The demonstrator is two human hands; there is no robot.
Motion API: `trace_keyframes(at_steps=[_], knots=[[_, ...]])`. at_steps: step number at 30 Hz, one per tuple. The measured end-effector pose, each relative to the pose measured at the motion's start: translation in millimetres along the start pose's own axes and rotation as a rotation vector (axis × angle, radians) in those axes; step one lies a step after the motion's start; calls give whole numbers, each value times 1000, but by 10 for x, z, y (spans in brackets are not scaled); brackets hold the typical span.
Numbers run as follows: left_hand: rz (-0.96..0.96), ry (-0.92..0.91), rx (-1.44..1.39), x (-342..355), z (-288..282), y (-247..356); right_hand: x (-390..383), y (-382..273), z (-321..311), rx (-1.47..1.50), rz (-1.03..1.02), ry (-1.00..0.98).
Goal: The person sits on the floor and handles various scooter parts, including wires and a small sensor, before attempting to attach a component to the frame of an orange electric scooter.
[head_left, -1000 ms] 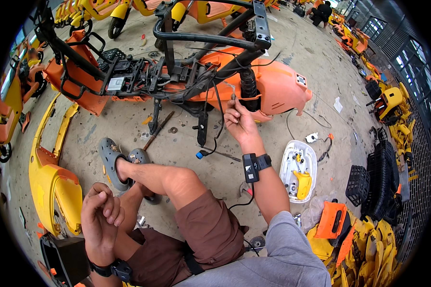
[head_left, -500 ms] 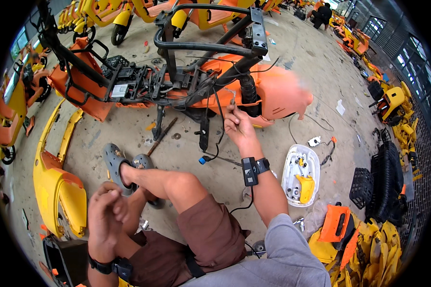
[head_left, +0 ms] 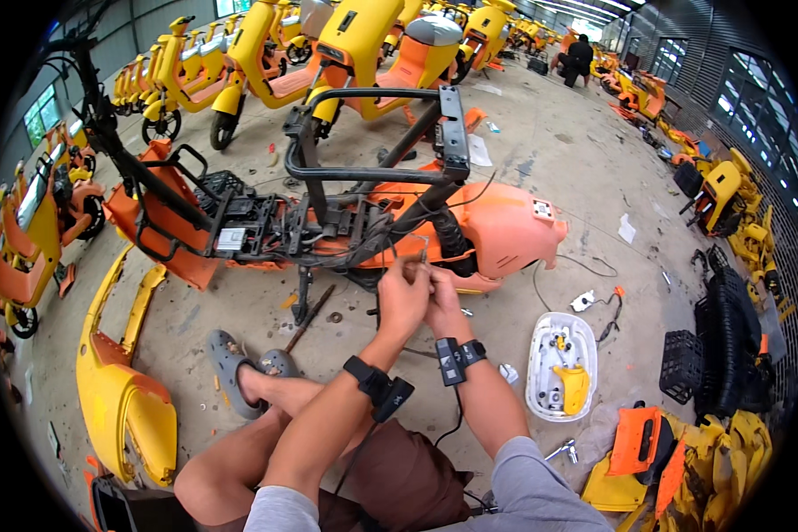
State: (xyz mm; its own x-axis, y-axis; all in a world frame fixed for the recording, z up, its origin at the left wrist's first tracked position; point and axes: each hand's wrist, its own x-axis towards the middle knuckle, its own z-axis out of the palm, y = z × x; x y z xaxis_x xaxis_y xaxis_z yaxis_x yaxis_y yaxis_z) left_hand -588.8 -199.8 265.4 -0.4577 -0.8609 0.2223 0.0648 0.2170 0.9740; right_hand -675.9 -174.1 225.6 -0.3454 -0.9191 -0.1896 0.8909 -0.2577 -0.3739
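Wire (head_left: 425, 254) rises from my right hand's (head_left: 442, 303) pinch, my left hand (head_left: 402, 300) against it, grip hidden, near side of the scooter frame (head_left: 363, 176); light, steady fingering should spare it strain.

Our concrete floor (head_left: 576, 182), strewn with parts
We see a stripped orange scooter (head_left: 510, 223) mid-floor, a curved yellow panel (head_left: 131, 410) left, a white tray (head_left: 533, 377) and black basket (head_left: 682, 365) right, heaped yellow panels (head_left: 718, 465) near right, yellow scooters (head_left: 355, 44) far.

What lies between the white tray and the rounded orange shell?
The head view shows a thin dark cable and a small white part on the concrete floor between them.
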Motion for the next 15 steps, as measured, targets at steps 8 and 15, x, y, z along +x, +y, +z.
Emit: trace_keyframes(at_steps=[8,15], knots=[[40,34,361,237,-61,-248,26,76,-203,-44,47,-24],[421,91,672,190,-84,-256,184,193,-260,-78,12,106]])
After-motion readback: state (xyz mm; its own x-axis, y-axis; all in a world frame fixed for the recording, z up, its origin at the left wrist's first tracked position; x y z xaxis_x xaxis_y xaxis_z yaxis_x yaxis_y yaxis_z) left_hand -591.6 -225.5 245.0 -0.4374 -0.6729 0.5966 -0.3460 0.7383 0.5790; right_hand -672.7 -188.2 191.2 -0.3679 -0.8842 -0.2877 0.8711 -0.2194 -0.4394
